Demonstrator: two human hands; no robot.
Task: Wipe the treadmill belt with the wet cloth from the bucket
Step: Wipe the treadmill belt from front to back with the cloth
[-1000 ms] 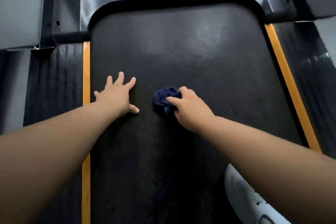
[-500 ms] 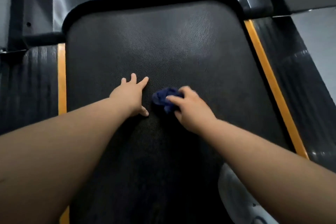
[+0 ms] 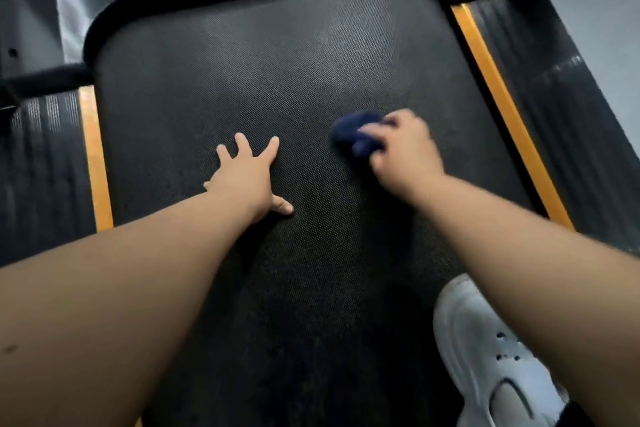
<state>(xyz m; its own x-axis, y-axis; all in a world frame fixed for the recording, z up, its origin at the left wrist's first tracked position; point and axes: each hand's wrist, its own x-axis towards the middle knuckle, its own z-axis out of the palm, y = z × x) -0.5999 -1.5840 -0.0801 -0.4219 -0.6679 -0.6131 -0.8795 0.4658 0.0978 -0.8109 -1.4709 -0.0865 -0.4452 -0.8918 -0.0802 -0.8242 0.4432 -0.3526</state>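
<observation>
A black, finely textured treadmill belt [image 3: 277, 80] runs lengthwise away from the viewer, its rounded far end at the top. On the belt's right half, the right hand [image 3: 403, 152] (blurred) curls its fingers round a bunched dark blue cloth [image 3: 349, 137] that sits against the belt, a lump with no clear long axis. The left hand [image 3: 247, 177] lies flat at the belt's middle, fingers spread, pointing toward the far end. Orange stripes [image 3: 498, 97] edge the belt's long sides. A white shoe [image 3: 485, 357] stands at its near right.
</observation>
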